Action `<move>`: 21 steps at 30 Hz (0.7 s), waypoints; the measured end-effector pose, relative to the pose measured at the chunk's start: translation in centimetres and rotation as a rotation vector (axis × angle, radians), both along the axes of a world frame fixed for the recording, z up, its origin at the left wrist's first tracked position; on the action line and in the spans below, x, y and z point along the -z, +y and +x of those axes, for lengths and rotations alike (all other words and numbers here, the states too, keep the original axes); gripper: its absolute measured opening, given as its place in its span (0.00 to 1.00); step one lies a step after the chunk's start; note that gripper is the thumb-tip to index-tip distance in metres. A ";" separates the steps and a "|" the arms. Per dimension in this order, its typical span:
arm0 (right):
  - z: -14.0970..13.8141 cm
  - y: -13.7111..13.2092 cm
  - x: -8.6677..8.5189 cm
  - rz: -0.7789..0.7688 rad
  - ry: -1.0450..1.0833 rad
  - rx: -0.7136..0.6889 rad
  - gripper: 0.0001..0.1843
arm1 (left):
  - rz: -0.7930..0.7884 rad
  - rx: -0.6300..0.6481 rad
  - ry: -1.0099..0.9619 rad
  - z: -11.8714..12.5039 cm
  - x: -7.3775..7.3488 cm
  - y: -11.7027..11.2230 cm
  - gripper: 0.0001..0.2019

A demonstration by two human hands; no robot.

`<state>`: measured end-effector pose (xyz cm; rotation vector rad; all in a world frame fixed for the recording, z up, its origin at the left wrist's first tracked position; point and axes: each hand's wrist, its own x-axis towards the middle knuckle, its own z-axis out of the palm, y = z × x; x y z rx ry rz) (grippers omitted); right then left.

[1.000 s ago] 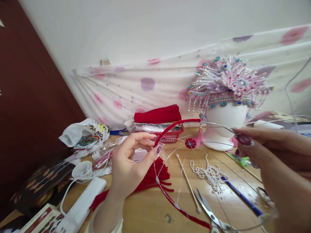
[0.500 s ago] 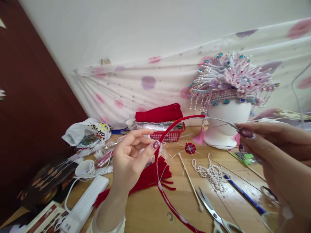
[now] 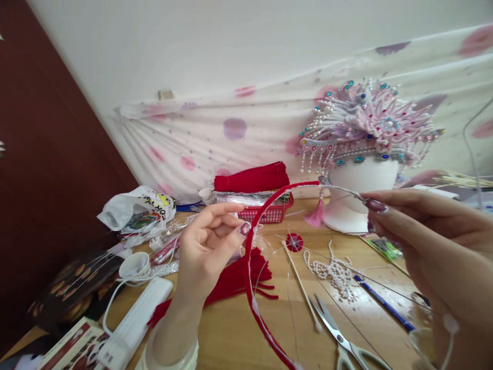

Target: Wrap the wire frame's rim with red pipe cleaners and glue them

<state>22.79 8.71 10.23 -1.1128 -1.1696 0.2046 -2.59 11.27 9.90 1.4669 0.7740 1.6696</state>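
Observation:
A curved wire (image 3: 339,188), partly covered by a red velvety strip (image 3: 248,272), arches between my two hands. My left hand (image 3: 208,246) pinches the red strip at its upper left bend between thumb and fingers. My right hand (image 3: 435,241) pinches the bare grey end of the wire. The strip's lower part curves down toward the bottom edge, with whitish patches, perhaps glue, along its inner side. A small red disc (image 3: 295,242) with thin wires radiating from it shows beyond the arch; thin wires run from it toward my right hand.
On the table lie scissors (image 3: 339,336), a cotton swab (image 3: 302,288), pearl strands (image 3: 335,272), a blue pen (image 3: 385,303) and red strips (image 3: 239,277). Behind stand a red basket (image 3: 269,214) and a white head form (image 3: 356,195) wearing a beaded headdress (image 3: 373,123). A white power strip (image 3: 134,321) lies left.
My right hand has shifted slightly left with the wire end, and the arch has tightened a little. The red disc has moved left and slightly down. My left hand keeps its pinch.

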 end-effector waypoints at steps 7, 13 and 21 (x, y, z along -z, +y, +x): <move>-0.3 3.1 -0.4 -0.245 0.526 -0.385 0.12 | -0.064 0.246 -0.093 0.1 0.9 2.5 0.10; -0.5 5.1 1.5 -0.232 0.451 -0.497 0.13 | -0.244 0.431 -0.253 1.5 2.2 5.2 0.20; 0.2 1.2 2.8 -0.259 -0.010 -0.139 0.18 | -0.323 0.468 -0.286 -0.3 2.4 5.2 0.21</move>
